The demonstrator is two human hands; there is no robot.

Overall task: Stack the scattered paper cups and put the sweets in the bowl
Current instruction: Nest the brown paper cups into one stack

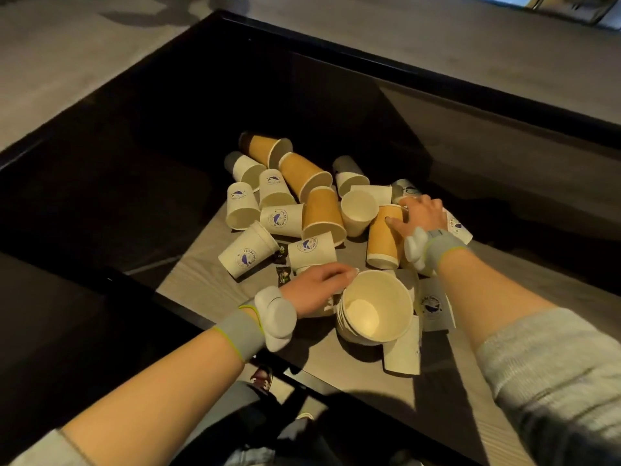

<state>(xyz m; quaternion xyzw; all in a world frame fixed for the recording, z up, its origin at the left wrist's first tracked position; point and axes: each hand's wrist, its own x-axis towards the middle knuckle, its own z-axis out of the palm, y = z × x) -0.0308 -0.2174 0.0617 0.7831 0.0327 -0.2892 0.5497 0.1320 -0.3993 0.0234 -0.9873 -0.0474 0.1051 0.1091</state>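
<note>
Nearest the lens: two bare forearms, grey sleeves pushed back, grey wristbands with white sensor pods strapped at each wrist. Left hand (316, 285) curled against the rim and side of a nested stack of white cups (374, 307), fingers closed on it, mouth of the stack tilted up toward the camera. Right hand (420, 213) spread over the base end of a brown cup (384, 238), thumb and fingers pressed to it; grip not plainly closed, cup lying rim-down toward the viewer with its rim on the tabletop. Hands well apart, one on each cup.

Beside the stack, on its right: flattened white cups printed with a blue whale logo (433, 307), partly under the stack's rim. Behind and to the left: scattered paper cups (279, 203) in a loose heap, most tipped on their sides, white ones bearing the same blue logo, three more brown ones among them, several touching or overlapping. One plain white cup (358, 210) lying just left of the brown cup, mouth toward the viewer. Small dark wrapped sweets (283, 275) on the surface between the left hand and the fallen white cups; details too small to tell.

All resting on a low wood-grain table (215, 280) with dark glossy border, grey floor beyond. Shoe tip visible below the table edge.
</note>
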